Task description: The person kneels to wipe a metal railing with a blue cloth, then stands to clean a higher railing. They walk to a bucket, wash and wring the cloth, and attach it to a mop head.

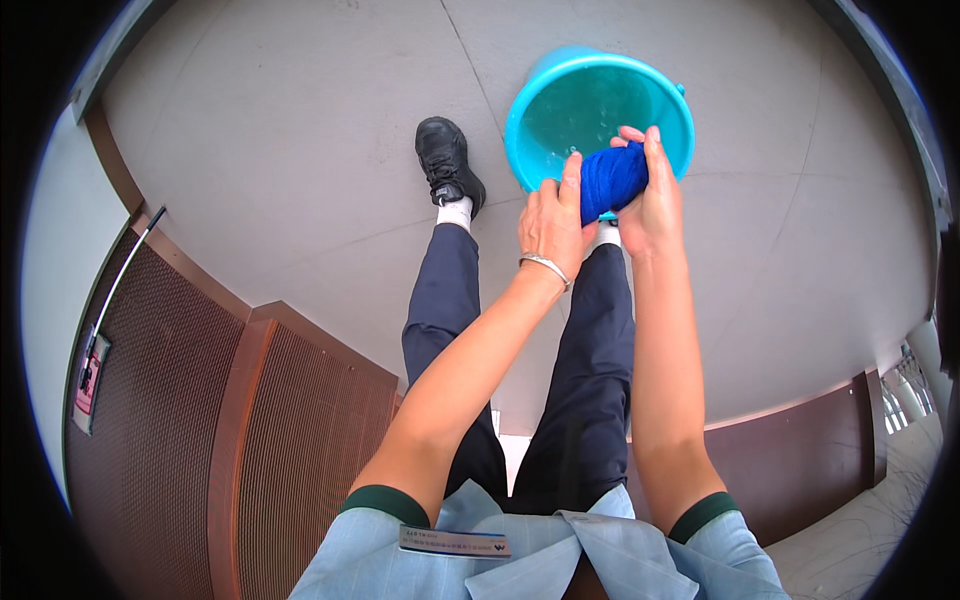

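Note:
A blue cloth (613,181), bunched into a compact wad, is held between both my hands over the near rim of a turquoise plastic bucket (519,120). My left hand (553,219), with a silver bangle at its wrist, presses the wad from the left. On the right side my right hand (651,199) wraps around it, palm turned inward and fingertips raised. Greenish-looking water (592,105) with a few bubbles lies in the bucket. Part of the bucket's near side is hidden behind the cloth and hands.
The bucket stands on a grey tiled floor (337,90), close to my right foot. My left foot, in a black shoe (442,161), is left of it. Brown mesh panels (300,435) and a thin rod with a dark handle (124,262) are at the left.

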